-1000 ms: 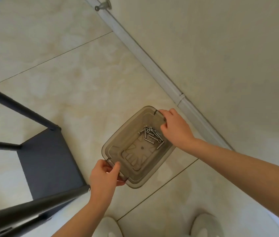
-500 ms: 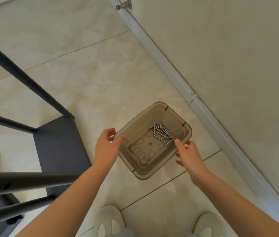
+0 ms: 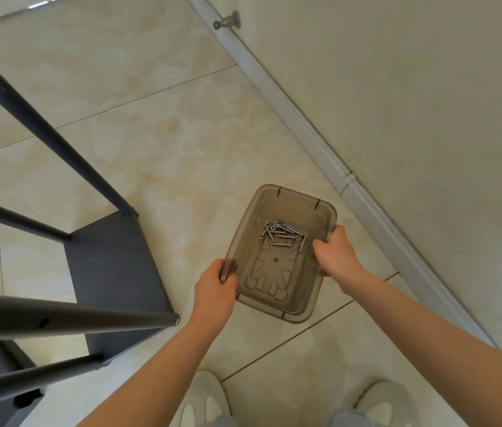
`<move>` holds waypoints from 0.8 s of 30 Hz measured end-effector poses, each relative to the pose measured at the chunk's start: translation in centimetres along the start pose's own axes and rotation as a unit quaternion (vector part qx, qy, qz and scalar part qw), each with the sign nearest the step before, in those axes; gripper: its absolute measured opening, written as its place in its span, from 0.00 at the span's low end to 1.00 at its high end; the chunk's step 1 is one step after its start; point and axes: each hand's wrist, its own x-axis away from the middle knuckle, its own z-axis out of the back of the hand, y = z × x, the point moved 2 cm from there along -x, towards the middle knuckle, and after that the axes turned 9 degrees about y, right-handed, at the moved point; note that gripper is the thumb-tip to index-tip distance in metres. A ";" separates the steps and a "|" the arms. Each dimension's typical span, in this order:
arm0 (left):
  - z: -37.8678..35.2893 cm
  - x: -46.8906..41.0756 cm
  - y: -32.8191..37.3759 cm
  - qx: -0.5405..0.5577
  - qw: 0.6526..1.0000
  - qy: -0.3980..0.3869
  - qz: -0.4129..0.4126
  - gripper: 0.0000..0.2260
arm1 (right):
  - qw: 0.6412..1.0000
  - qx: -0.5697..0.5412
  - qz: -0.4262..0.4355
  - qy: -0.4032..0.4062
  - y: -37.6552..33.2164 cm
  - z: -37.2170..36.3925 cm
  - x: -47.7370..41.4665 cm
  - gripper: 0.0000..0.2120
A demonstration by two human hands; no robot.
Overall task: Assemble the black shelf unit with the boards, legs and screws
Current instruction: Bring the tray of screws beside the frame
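We see the black shelf unit [image 3: 114,272] left of our left hand [image 3: 212,288]. Between both hands is the smoky plastic tub [image 3: 297,194]; the left hand grips its left rim and our right hand [image 3: 336,257] grips the right. The screws [image 3: 282,235] lie inside, just left of the right hand.

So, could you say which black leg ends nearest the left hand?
The thick leg with a side hole; the other three end farther left.

Home interior; marble-look floor tiles [image 3: 163,124]; wall-mounted doorstop [image 3: 227,21]; plain wall [image 3: 413,87]
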 end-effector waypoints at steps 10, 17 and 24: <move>1.9 -2.1 -0.2 0.004 1.000 0.006 0.012 0.13 | 0.999 0.021 0.018 -0.026 -3.9 -2.8 -1.5 0.10; 2.2 -2.3 0.3 0.013 0.999 -0.020 0.046 0.13 | 0.999 0.010 0.008 -0.036 -4.4 -2.3 -1.4 0.13; 7.2 2.3 0.6 0.018 0.993 -0.071 0.096 0.21 | 0.992 0.084 0.092 0.023 -4.9 0.4 2.7 0.27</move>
